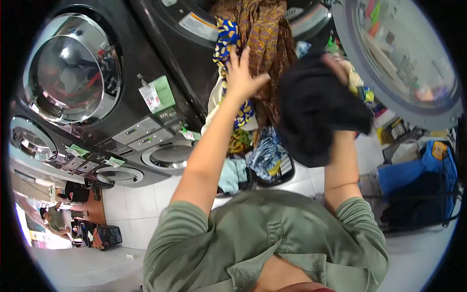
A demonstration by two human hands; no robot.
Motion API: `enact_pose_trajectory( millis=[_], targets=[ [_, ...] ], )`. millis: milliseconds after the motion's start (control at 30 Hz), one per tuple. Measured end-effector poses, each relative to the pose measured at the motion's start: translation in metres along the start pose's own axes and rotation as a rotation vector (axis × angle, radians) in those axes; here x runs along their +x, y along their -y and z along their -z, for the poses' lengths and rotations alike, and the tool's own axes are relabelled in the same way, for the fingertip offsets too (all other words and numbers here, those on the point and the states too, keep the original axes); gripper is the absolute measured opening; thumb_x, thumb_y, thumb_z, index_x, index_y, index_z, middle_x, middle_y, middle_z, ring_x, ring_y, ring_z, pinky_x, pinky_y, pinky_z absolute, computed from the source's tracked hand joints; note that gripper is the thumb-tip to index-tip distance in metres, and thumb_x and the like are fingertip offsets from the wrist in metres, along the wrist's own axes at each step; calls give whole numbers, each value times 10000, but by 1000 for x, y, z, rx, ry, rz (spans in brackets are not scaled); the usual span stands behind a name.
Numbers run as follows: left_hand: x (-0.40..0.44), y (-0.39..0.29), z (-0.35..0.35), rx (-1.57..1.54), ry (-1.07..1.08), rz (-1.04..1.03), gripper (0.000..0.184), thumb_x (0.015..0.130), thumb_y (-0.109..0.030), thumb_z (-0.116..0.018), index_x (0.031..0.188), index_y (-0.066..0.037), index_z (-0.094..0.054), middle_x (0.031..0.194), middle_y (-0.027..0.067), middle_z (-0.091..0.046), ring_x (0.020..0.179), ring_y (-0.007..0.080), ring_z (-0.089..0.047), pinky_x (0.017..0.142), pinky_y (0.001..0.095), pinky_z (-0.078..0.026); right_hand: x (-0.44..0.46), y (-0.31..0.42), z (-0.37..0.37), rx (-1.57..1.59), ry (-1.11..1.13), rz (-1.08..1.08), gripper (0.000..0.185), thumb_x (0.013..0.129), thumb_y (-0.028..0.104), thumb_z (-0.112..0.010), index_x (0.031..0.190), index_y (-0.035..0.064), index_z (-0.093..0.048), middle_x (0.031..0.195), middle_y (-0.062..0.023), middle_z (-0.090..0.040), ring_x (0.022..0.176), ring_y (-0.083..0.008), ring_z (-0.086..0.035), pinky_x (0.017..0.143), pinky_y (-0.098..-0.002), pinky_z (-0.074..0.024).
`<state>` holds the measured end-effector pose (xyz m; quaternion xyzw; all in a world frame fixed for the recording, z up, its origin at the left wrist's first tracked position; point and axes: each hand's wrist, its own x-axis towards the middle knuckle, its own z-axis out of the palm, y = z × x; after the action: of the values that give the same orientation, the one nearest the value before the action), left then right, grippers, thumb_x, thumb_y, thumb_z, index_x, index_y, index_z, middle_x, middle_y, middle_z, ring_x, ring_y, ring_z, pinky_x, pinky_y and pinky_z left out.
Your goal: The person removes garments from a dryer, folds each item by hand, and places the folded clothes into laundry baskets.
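My left hand (242,80) has its fingers spread over a blue cloth with yellow shapes (226,41) and a brown patterned cloth (262,46). Both cloths hang out of the round opening of a dark dryer (189,73). A black garment (316,104), blurred by motion, is bunched in my right hand (338,70), whose fingers are partly hidden by the fabric. Below the opening, a black basket (275,182) holds blue patterned clothes (266,155). Light teal cloth (232,175) lies beside them.
The open glass door (406,53) stands at the right. Another machine with a shut round door (70,68) is at the left, a green and white tag (158,95) hanging by it. A blue bag (413,177) lies at the right. A person (58,219) is far left near baskets (109,236).
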<state>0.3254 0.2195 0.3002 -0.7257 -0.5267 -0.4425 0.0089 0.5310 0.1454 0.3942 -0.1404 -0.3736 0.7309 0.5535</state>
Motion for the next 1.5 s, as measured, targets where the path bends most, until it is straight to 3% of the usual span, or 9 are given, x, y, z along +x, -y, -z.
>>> enact_pose_trajectory(
  millis=[300,367,600,800,1000,1167,1333,1400,1500],
  targets=[
    [-47,35,-20,-81,346,266,289,798,-298,-627,950,-56,-586,826,81,-631,702,161,-613,662,270,-491,-39,-123,99,119,-368,-392,306,861,263,-530,1039,16,-564,1020,-96,-610,948,-222,-582,887,-378,-439],
    [-86,37,-22,-625,696,375,737,710,-455,-671,1260,-43,-406,1140,181,-534,1096,245,-487,891,317,-394,-32,-135,103,41,-390,-384,345,873,303,-518,1077,27,-553,1077,-98,-590,986,-219,-567,916,-370,-418],
    [-171,61,-17,-657,984,544,556,721,-242,-683,1167,19,-478,1036,116,-594,933,187,-571,829,296,-437,-20,-164,85,-10,-292,-505,347,873,324,-518,1028,18,-569,1010,-96,-604,930,-214,-575,851,-344,-447],
    [-192,129,15,-1314,570,771,54,743,-61,-456,746,-55,-510,706,42,-529,729,172,-563,702,331,-459,-27,-126,40,-70,-304,-491,398,856,356,-532,915,-33,-596,883,-134,-630,832,-263,-595,780,-372,-472],
    [-260,64,-12,-1864,874,1529,928,667,-786,-388,1263,-77,-444,1301,124,-433,1183,269,-421,977,487,-276,-32,-126,19,39,-168,-530,330,875,301,-510,802,-9,-596,751,-105,-626,702,-230,-594,694,-332,-483],
    [-215,92,21,-1520,723,1205,256,818,-187,-581,1023,-35,-561,980,113,-619,831,222,-628,746,337,-518,-70,-98,77,-111,-518,-202,338,887,284,-498,1082,11,-541,1037,-96,-603,955,-215,-578,880,-365,-438],
    [-173,91,86,-1467,443,1107,233,844,-184,-563,1016,-28,-545,978,111,-614,830,199,-620,751,312,-514,-99,-116,65,-17,-791,-157,400,917,307,-429,1185,12,-454,1163,-133,-529,1096,-261,-495,961,-392,-369],
    [-161,69,91,-1516,375,1116,235,846,-179,-566,1026,-31,-537,971,106,-614,815,193,-620,741,308,-515,-101,-140,45,94,-284,-6,503,844,268,-560,1234,12,-373,1245,-151,-458,1149,-266,-447,989,-379,-331],
    [-142,39,86,-1508,428,957,255,839,-185,-583,1042,-43,-523,914,67,-616,748,169,-614,681,309,-520,-103,-271,60,-1240,-409,211,704,710,279,-658,1258,1,-314,1269,-148,-423,1190,-287,-399,993,-367,-307]
  ],
)
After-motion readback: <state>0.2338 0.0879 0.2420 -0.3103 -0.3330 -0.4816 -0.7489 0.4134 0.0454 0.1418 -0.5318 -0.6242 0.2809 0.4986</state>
